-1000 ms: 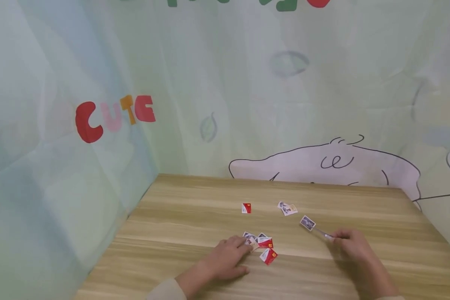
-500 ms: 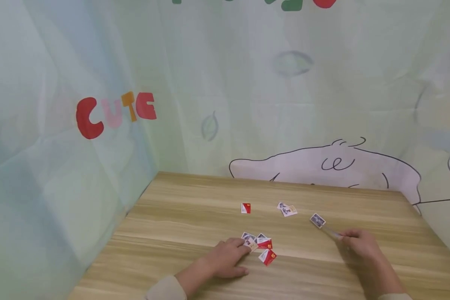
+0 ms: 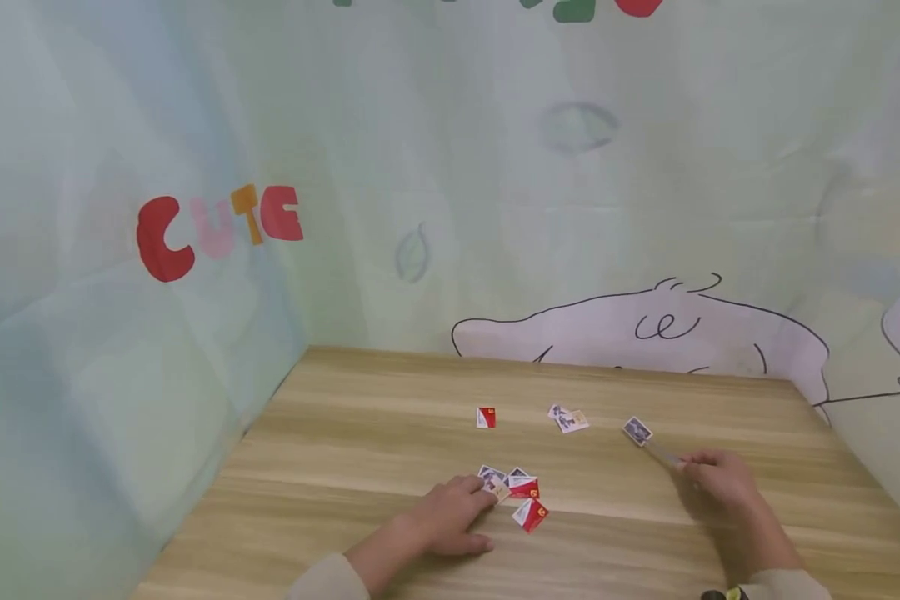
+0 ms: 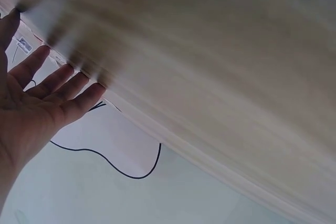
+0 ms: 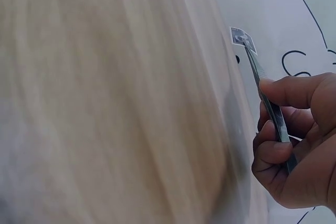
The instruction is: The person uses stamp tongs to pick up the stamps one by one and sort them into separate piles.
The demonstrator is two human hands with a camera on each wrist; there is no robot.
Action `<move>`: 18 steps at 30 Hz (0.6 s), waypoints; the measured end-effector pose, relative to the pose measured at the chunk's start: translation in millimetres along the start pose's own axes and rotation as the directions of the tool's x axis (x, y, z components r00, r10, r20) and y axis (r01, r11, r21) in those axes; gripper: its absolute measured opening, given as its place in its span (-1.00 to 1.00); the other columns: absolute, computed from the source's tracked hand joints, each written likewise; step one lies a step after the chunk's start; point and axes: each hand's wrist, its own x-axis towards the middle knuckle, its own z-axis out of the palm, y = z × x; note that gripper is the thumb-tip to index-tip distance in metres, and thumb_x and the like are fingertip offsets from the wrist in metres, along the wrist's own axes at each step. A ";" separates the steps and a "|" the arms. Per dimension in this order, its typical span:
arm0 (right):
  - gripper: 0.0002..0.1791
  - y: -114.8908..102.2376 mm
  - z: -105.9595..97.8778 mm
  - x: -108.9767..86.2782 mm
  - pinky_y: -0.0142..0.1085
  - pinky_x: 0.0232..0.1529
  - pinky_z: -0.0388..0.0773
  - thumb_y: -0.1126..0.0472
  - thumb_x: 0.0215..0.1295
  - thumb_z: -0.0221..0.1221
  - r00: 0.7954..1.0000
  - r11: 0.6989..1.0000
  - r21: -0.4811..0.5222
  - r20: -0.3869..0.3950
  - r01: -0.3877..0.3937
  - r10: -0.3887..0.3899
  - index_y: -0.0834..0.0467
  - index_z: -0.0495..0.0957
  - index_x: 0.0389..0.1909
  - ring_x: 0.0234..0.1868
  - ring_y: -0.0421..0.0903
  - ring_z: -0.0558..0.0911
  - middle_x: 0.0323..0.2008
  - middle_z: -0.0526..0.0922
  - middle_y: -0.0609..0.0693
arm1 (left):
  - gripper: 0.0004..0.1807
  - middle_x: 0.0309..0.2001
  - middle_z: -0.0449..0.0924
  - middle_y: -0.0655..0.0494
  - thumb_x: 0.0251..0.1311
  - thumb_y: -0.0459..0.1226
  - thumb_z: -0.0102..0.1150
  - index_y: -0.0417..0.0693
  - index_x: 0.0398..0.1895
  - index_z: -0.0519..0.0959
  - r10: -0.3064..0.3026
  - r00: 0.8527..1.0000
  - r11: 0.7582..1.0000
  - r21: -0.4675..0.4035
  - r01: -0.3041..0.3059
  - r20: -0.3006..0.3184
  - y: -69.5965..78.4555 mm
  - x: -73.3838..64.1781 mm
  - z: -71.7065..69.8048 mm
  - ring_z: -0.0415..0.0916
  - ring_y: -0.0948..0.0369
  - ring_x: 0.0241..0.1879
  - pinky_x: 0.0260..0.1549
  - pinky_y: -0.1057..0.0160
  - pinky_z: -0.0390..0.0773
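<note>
My right hand [image 3: 722,481] pinches metal tweezers [image 5: 275,115] between thumb and fingers. At the tweezers' tips is a small dark picture stamp [image 3: 637,431] with a white border, held above the table in the right wrist view. My left hand [image 3: 450,518] rests on the table with fingers stretched out, as the left wrist view shows. Its fingertips lie at the edge of some overlapping stamps [image 3: 499,487]. Just right of them are a red-and-white stamp [image 3: 525,488], partly covering a dark one, and another red-and-white stamp [image 3: 530,515].
Farther back on the wooden table [image 3: 375,433] lie a lone red-and-white stamp [image 3: 486,417] and an overlapping group of pale stamps [image 3: 570,419]. Printed cloth walls [image 3: 390,167] enclose the table at the back and sides. A small dark-and-yellow item [image 3: 735,594] shows at the bottom edge.
My right hand has moved right and slightly away with the tweezers and the dark stamp. The left hand stays by the near stamps, and the head view has shifted slightly.
</note>
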 end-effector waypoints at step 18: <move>-0.66 2.7 5.5 11.9 -0.26 -0.39 0.33 0.27 0.15 0.16 0.999 0.997 0.060 -0.021 -0.047 0.048 0.52 0.50 -0.21 -0.38 -0.05 0.41 -0.41 0.54 0.09 | -0.42 0.07 0.43 0.00 0.05 0.07 0.24 -0.03 0.10 0.50 0.002 1.000 1.000 -0.007 -0.002 0.028 -1.9 0.0 -2.1 0.38 0.14 0.02 -0.01 0.20 0.43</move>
